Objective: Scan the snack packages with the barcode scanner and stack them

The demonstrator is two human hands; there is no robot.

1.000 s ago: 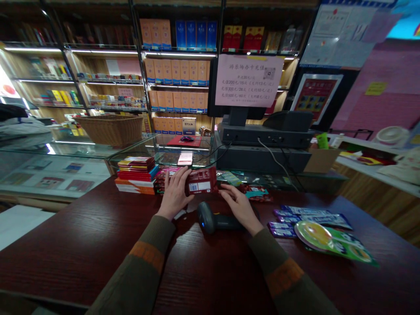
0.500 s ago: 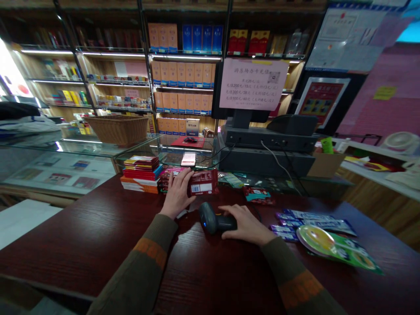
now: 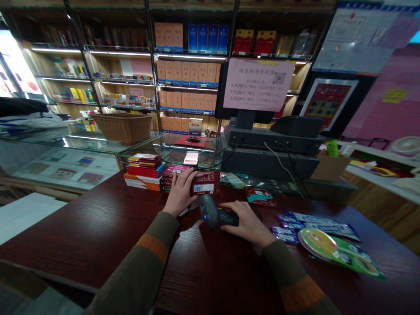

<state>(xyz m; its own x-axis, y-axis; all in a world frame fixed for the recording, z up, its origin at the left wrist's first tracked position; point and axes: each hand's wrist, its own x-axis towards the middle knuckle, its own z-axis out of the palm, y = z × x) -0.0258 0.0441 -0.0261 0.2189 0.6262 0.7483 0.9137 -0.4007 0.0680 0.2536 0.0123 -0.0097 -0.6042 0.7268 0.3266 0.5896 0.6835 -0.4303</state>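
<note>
My left hand is closed on a dark red snack packet, whose white barcode label faces me. Under and behind the fingers lie more red and pink packets. A grey barcode scanner with a lit blue light is in my right hand, fingers wrapped round its handle. The scanner's head is tilted up just below the packet, apart from it. Left of the packets stands a stack of red, yellow and orange boxes.
Purple-wrapped bars and a green blister pack lie at the right of the dark wooden counter. A red and teal packet lies before the cash register. A wicker basket sits on the glass case at left.
The scanner has risen slightly toward the packet. My left hand still holds the packet in place. The whole view has shifted a little.
</note>
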